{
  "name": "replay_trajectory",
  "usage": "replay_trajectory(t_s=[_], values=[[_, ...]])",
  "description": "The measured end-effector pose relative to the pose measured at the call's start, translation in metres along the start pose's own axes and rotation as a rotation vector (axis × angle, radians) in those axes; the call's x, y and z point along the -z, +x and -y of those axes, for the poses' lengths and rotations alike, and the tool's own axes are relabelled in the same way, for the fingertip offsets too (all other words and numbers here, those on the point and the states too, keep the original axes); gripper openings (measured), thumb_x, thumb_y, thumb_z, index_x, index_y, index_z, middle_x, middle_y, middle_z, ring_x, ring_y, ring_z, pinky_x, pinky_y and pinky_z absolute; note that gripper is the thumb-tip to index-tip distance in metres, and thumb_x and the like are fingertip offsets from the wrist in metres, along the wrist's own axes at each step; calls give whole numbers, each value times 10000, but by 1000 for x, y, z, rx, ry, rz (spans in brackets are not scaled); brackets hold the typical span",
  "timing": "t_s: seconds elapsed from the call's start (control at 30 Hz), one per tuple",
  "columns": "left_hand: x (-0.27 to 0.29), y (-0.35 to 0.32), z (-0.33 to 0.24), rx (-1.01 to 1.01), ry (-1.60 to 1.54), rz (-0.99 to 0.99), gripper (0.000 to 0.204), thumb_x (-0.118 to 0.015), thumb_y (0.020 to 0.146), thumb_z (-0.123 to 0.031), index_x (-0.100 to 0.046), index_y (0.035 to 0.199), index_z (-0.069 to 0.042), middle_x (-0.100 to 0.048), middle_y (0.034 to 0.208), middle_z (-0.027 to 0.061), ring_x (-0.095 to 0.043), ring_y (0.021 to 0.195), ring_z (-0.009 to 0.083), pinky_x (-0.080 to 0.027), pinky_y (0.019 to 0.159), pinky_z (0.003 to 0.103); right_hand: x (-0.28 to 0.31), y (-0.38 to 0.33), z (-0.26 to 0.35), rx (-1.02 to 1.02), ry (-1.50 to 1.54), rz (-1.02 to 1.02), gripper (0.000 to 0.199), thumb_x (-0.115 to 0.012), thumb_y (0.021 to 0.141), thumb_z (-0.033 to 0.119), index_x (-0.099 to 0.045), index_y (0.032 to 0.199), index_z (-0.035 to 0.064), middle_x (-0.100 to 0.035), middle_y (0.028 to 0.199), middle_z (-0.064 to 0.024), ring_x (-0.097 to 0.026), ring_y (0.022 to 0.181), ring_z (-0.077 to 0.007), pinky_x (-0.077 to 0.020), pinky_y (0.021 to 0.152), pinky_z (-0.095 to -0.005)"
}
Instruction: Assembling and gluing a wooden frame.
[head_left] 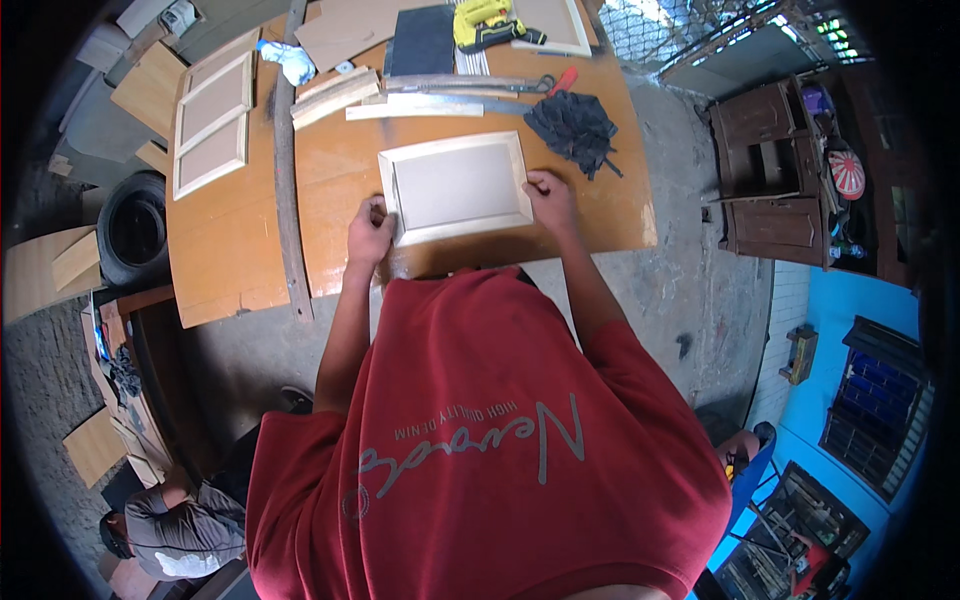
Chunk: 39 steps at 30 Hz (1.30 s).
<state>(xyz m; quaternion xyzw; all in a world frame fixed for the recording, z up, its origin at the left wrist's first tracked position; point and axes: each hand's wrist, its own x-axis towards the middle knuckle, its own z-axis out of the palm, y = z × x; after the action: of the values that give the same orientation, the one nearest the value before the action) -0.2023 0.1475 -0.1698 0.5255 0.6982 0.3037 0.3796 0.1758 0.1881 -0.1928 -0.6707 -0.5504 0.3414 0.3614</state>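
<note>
The framed panel [455, 188] hides both hands' fingers, perhaps curled under its near corners.

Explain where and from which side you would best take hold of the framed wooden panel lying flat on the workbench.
Probably by its two short ends, coming from the near edge. The framed wooden panel lies flat with raised borders all round; the left hand and right hand already sit at its near corners, while slats and a black cloth crowd the far side.

Both hands [371, 232] [551, 196] grip framed panel [456, 187] on workbench [230, 250].
</note>
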Motion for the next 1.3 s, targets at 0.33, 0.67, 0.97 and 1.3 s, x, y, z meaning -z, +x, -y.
replay_trajectory(t_s=[0.33, 0.67, 0.97, 1.3], values=[[-7, -13, 6, -31, -152, -62, 274, -695, 933, -61, -649, 1192, 15, -689, 829, 51, -626, 733, 110, -538, 692, 288, 1, -16, 10, -10, -42, -18, 299, -785, 879, 242, -722, 1109, 63, -746, 888, -131, -722, 800, -276, -557, 729, -376], [-8, -15, 0, -21, -166, -64, 187, -691, 919, -76, -704, 1086, 6, -716, 801, 69, -643, 694, 118, -534, 679, 286, 0, -30, 6, 62, -73, -33, 303, -802, 832, 161, -701, 1094, 48, -695, 911, -128, -682, 811, -280, -545, 721, -395], [-2, -15, 2, -22, -175, 0, 181, -660, 943, -15, -668, 1121, 14, -662, 831, 18, -603, 747, 90, -518, 709, 259, -3, -35, 13, 39, -35, -47, 300, -792, 857, 163, -702, 1120, 48, -710, 848, -109, -690, 760, -243, -544, 714, -368], [-1, 6, 17, 3, -169, 15, 174, -696, 912, -62, -687, 1081, -19, -681, 792, 31, -624, 703, 103, -526, 660, 279, 2, -5, -30, -156, 195, -110, 229, -749, 929, 165, -722, 1116, 37, -723, 865, -70, -661, 751, -123, -537, 690, -300]])
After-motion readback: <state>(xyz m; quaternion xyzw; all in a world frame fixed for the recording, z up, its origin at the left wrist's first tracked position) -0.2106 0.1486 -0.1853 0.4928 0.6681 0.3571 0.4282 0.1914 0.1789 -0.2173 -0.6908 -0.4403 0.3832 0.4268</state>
